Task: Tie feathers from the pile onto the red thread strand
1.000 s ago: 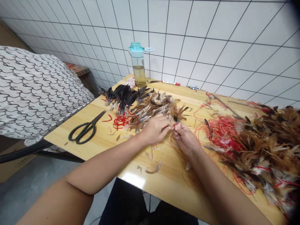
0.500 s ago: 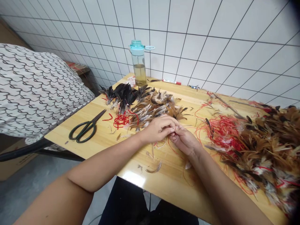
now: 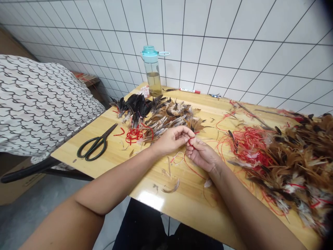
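Observation:
My left hand [image 3: 173, 139] and my right hand [image 3: 203, 152] meet over the middle of the wooden table [image 3: 182, 194]. Between their fingertips is a small loop of red string [image 3: 190, 141], pinched by both. Just beyond my left hand lies a pile of brown and pale feathers [image 3: 169, 116], with black feathers [image 3: 137, 106] beside it. Red cord [image 3: 134, 134] lies coiled to the left of my left hand. A thin pale ring of string [image 3: 178, 158] rests on the table below my hands.
Black scissors [image 3: 95, 144] lie at the left. A bottle [image 3: 153, 74] and a red marker [image 3: 189, 91] are near the tiled wall. Tangled red string [image 3: 249, 146] and a large brown feather heap [image 3: 299, 159] cover the right side. Patterned cloth [image 3: 47, 107] is at the far left.
My fingertips have moved slightly apart, and the red string loop between them now shows. The left hand's fingers are more arched. The view has shifted slightly.

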### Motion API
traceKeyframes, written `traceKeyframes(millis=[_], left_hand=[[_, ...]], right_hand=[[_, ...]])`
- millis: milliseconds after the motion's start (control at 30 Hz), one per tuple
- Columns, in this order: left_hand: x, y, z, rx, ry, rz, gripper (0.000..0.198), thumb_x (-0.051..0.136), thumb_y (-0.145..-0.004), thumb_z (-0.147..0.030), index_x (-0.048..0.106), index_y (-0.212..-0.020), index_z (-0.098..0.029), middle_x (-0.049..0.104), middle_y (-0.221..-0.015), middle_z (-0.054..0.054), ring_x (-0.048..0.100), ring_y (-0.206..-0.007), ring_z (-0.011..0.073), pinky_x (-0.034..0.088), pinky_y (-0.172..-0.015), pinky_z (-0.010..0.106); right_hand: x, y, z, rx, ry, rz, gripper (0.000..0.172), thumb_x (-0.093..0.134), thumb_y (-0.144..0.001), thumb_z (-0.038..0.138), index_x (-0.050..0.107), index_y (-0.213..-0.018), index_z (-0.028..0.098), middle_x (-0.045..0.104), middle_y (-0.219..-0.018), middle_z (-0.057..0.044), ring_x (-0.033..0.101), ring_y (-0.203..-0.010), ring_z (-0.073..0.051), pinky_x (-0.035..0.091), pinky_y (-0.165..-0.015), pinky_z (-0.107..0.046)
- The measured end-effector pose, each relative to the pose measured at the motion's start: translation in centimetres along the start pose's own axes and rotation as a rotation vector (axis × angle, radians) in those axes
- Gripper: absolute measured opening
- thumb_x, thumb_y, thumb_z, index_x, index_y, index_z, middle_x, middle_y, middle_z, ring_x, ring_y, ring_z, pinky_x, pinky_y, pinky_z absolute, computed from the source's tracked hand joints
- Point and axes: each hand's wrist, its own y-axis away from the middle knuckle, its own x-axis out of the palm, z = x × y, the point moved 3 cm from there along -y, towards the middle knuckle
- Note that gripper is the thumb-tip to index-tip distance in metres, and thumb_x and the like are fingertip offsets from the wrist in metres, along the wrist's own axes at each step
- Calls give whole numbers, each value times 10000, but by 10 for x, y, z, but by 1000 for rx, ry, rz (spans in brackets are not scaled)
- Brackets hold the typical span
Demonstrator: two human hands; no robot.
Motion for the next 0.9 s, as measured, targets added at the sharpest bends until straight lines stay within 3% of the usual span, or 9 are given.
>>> traceKeyframes(millis=[533, 767, 900], left_hand=[[-9, -2, -6, 328, -474, 42, 157, 571, -830, -118, 672, -947, -143, 651, -891, 45, 622, -793, 110, 498, -754, 241], [-12, -3, -13, 439, -589, 104, 104, 595, -854, -163, 696, -880, -155, 682, -857, 50, 626, -823, 120, 490, -782, 237], [-11, -2, -16, 424, -603, 122, 153, 567, -886, -228, 694, -830, -165, 682, -828, 50, 625, -811, 122, 477, -782, 227]], right_hand=[[-2, -1, 2, 11, 58, 70, 212, 843, -642, 214, 658, -697, 128, 565, -681, 34, 431, -556, -15, 402, -552, -151], [-6, -1, 2, 68, 120, 113, 198, 840, -646, 206, 668, -709, 130, 596, -679, 25, 479, -572, -27, 432, -576, -162], [-7, -1, 2, 72, 137, 110, 204, 844, -637, 212, 669, -719, 146, 607, -660, 27, 476, -564, -39, 440, -574, -178]])
